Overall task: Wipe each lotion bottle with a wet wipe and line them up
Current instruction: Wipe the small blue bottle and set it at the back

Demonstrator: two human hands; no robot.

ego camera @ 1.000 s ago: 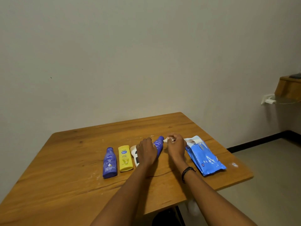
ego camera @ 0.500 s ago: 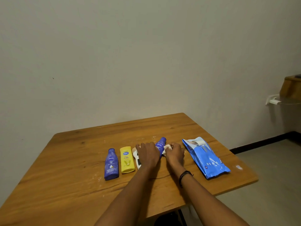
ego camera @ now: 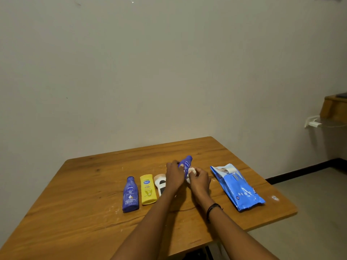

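My left hand [ego camera: 174,175] grips a small blue lotion bottle [ego camera: 186,163], lifted and tilted with its cap pointing away. My right hand [ego camera: 200,179] pinches a crumpled white wet wipe [ego camera: 191,170] against the bottle's side. On the wooden table [ego camera: 84,203] lie three more bottles in a row: a blue one [ego camera: 130,195] at the left, a yellow one [ego camera: 148,189] beside it, and a white one with a dark label [ego camera: 160,183], partly hidden behind my left wrist.
A blue pack of wet wipes [ego camera: 236,186] lies to the right of my hands, its flap open. A small white scrap [ego camera: 275,198] sits near the table's right edge. A wooden shelf [ego camera: 333,107] and a wall plug [ego camera: 312,122] are at far right.
The small blue bottle has risen off the table in my left hand. My right hand with the wipe has moved down along the bottle's side.
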